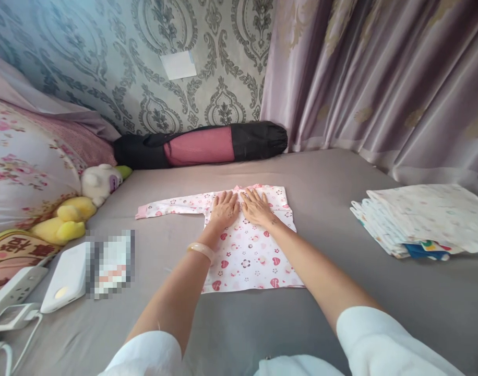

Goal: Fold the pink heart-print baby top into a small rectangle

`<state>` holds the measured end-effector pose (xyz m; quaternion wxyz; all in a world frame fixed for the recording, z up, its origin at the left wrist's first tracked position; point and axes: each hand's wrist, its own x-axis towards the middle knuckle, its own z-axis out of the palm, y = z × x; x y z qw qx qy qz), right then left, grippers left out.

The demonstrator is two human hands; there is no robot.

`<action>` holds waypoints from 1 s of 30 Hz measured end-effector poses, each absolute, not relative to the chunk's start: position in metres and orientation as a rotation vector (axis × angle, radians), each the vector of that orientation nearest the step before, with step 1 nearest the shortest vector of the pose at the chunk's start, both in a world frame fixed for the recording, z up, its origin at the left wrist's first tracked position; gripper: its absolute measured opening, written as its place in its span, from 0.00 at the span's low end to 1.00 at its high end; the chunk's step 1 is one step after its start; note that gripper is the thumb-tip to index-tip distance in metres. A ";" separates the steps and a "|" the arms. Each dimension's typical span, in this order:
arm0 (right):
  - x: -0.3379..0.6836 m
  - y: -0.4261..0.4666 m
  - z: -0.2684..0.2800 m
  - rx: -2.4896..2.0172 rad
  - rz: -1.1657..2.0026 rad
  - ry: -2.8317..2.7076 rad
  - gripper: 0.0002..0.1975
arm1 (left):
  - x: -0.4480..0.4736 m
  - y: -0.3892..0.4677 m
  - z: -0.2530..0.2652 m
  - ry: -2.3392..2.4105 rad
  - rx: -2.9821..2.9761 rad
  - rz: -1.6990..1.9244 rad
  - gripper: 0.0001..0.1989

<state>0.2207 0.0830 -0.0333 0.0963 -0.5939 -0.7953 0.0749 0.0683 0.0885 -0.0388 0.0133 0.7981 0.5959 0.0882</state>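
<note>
A small white long-sleeved shirt (pixel 245 261) with pink hearts and flowers lies flat on the grey sheet. Its left sleeve stretches out to the left and ends in a pink cuff. On the right side no sleeve sticks out; the edge there looks folded in. My left hand (pixel 224 209) rests flat on the upper chest, just below the pink collar, with its fingers extended. Close beside it, my right hand (pixel 258 208) also presses flat on the cloth, fingers spread. Neither hand grasps the fabric.
A stack of folded cloths (pixel 427 219) lies at the right. On the left are a white power bank (pixel 69 277), a power strip (pixel 18 287) with cables, a yellow plush toy (pixel 64 222) and a floral pillow (pixel 27 167). A black and pink rolled bag (pixel 200 146) lies along the wall.
</note>
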 end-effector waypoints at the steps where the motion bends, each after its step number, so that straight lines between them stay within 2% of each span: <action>1: 0.221 0.083 -0.033 -1.758 0.230 -2.360 0.28 | 0.068 0.088 -0.039 1.858 2.490 0.281 0.27; 7: 0.229 0.087 -0.029 -1.873 0.283 -2.251 0.31 | 0.069 0.086 -0.041 1.971 2.476 0.426 0.30; 10: 0.240 0.088 -0.030 -2.061 0.150 -2.052 0.32 | 0.070 0.087 -0.040 1.934 2.463 0.346 0.30; 14: 0.252 0.090 -0.034 -2.202 0.134 -2.005 0.34 | 0.070 0.089 -0.039 1.874 2.456 0.251 0.30; 26: 0.265 0.089 -0.031 -2.166 0.191 -2.109 0.34 | 0.068 0.087 -0.039 1.998 2.388 0.394 0.31; 30: 0.283 0.085 -0.032 -2.173 0.129 -2.112 0.34 | 0.067 0.091 -0.042 1.964 2.394 0.274 0.31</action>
